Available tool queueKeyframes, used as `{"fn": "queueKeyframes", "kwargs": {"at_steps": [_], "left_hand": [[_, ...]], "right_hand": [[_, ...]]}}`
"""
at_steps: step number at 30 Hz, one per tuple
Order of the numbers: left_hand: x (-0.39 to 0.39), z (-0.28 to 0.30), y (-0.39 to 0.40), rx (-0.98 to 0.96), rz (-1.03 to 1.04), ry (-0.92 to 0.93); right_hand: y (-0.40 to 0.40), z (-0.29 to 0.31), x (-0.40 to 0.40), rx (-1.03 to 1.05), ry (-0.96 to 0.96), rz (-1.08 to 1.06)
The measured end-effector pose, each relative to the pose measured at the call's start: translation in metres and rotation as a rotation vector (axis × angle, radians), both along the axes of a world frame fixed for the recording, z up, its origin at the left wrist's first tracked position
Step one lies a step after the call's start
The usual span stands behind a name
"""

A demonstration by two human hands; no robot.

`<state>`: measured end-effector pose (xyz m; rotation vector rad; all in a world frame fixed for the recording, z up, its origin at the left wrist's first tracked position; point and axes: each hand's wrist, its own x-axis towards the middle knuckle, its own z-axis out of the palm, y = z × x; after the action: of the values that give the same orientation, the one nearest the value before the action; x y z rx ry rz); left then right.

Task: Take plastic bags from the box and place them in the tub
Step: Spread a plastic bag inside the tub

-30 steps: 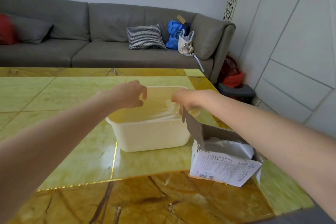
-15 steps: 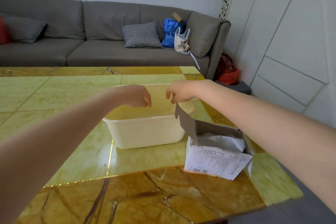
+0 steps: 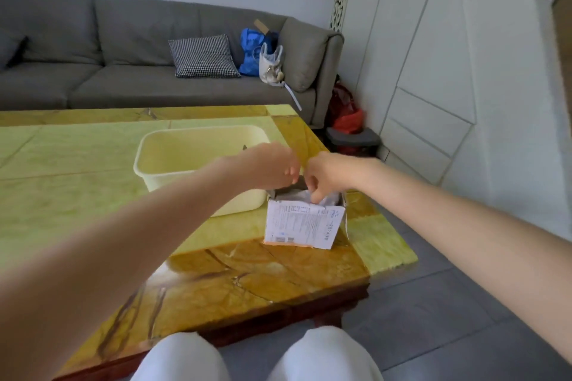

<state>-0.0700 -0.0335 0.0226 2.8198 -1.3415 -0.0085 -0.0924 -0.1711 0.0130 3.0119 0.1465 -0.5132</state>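
From the head camera I see both hands over the open box (image 3: 301, 224), which sits on the desk (image 3: 77, 201) just right of the cream tub (image 3: 173, 173). My right hand (image 3: 325, 176) dips in, fingers curled and pinching the crinkled plastic bags (image 3: 294, 196) inside the box. My left hand (image 3: 272, 168) hovers above the box's left edge; it is blurred, so I cannot tell its grip. White-trousered knees (image 3: 257, 356) show below the desk edge.
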Motion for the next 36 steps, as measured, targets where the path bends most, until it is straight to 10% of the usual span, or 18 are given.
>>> {"fn": "queueKeyframes", "kwargs": {"at_steps": [15,28,32,36], "left_hand": [[0.007,-0.024,-0.001,-0.044,0.117,0.213],[0.017,-0.006,-0.009,-0.649,0.453,0.359],[0.018,0.005,0.001,-0.684,0.436,0.393],[0.014,0.008,0.004,-0.660,0.444,0.449]], "right_hand": [[-0.010,-0.010,-0.002,-0.135,-0.393,0.067],[-0.008,0.035,0.000,0.903,-0.372,-0.213],[-0.013,0.034,-0.006,0.883,-0.273,-0.180],[-0.007,0.037,-0.002,1.001,-0.560,-0.196]]}}
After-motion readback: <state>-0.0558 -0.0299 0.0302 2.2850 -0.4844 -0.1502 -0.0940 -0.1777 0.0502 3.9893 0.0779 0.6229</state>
